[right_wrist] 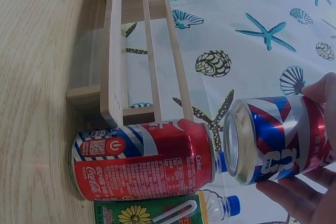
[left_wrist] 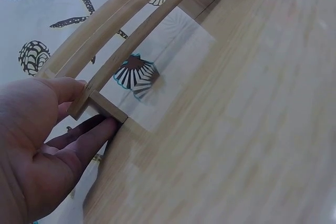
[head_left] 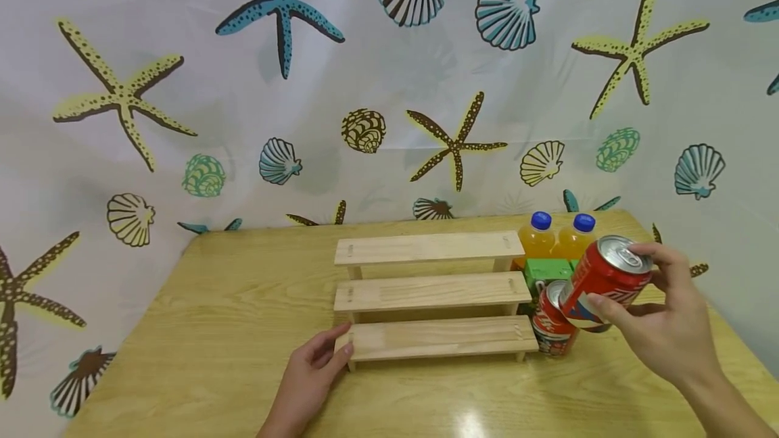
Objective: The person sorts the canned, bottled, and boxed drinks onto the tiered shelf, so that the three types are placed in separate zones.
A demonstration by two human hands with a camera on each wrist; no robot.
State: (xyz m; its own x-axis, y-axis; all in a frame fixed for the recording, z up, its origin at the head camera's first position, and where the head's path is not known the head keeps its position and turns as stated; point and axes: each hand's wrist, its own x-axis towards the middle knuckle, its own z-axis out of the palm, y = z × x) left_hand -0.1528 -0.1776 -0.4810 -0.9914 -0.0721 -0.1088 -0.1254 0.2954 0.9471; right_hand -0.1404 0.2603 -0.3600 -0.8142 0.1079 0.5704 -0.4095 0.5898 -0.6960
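A three-step wooden rack (head_left: 426, 340) stands on the table. My left hand (head_left: 309, 372) grips the left end of its lowest step, the fingers reaching the end leg in the left wrist view. My right hand (head_left: 678, 326) holds a red soda can (head_left: 599, 286) by its sides, tilted and raised off the table. In the right wrist view this can's base (right_wrist: 239, 142) faces a second can, a red Coca-Cola can (right_wrist: 142, 166). That one stands upright beside the rack's right end, partly hidden by the held can in the head view.
Behind the standing can is a green drink carton (head_left: 546, 269). Two orange drink bottles with blue caps, a left bottle (head_left: 537, 243) and a right bottle (head_left: 572, 243), stand further back. A cloth (head_left: 389, 73) printed with shells and starfish hangs behind the wooden table (head_left: 231, 330).
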